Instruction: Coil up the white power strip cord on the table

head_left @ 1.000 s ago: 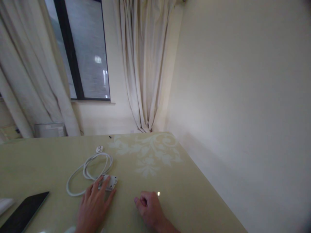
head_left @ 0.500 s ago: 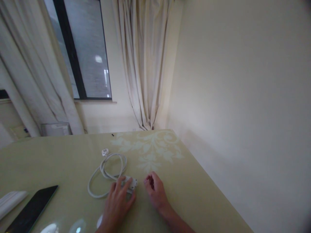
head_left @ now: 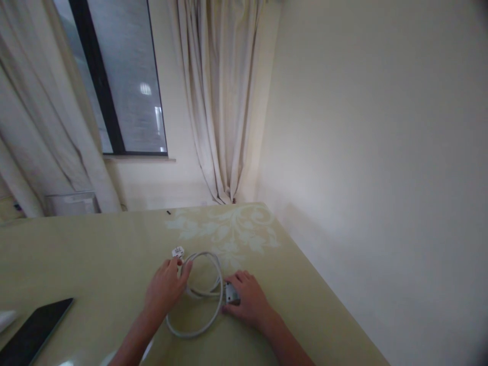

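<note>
A white extension lead lies on the table, its grey-white cable (head_left: 194, 335) looped between my hands. At its left end is a white three-pin plug (head_left: 177, 251). My left hand (head_left: 165, 284) has its fingertips closed at the near side of this plug, where the cable meets it; the exact grip is partly hidden. The lead's socket block (head_left: 231, 294) is at the right, with dark holes showing on top. Around it my right hand (head_left: 249, 300) is closed, thumb on the near side and fingers on the far side, covering its right part.
A dark flat tablet-like panel (head_left: 36, 328) lies on the table (head_left: 107, 259) at lower left, beside a white object (head_left: 6, 319). A small black piece (head_left: 168, 212) is near the far edge. The wall (head_left: 362, 178) runs along the right; a curtain (head_left: 217, 101) hangs behind.
My left hand has left the socket block and moved left to the plug. My right hand has taken hold of the block, which now sits farther right. The cable loops have shifted right.
</note>
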{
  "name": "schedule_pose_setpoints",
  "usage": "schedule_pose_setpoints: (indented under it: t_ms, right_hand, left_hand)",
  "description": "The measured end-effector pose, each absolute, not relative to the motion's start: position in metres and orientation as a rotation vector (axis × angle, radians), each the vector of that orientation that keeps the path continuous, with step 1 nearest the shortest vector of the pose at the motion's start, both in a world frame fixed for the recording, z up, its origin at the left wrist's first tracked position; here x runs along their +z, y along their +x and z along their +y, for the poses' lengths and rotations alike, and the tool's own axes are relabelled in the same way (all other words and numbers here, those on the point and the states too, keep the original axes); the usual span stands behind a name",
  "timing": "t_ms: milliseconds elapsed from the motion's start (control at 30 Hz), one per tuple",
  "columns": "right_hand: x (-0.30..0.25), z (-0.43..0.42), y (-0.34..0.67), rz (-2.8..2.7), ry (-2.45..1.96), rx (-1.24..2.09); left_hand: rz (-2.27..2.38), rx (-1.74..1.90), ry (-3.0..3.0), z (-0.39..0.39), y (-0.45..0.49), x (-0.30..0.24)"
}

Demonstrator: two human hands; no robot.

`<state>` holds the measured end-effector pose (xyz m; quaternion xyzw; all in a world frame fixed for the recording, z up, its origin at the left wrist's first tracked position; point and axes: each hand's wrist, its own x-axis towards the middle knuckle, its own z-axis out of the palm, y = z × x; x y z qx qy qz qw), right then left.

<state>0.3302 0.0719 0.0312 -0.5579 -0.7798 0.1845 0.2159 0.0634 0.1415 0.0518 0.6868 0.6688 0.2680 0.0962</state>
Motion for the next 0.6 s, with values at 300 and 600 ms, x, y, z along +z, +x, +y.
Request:
schedule_pose_setpoints:
  t_ms: [300,600]
  right_hand:
    - [0.026,0.080,0.328,-2.042,-1.548,0.436]
    - [0.076,0.103,0.333,-1.577,-1.146,0.637]
  left_hand:
    - [1.484,1.006,1.659,0.155,0.075,0.034]
    - [1.178,1.092,1.713,0.120,0.092,0.106]
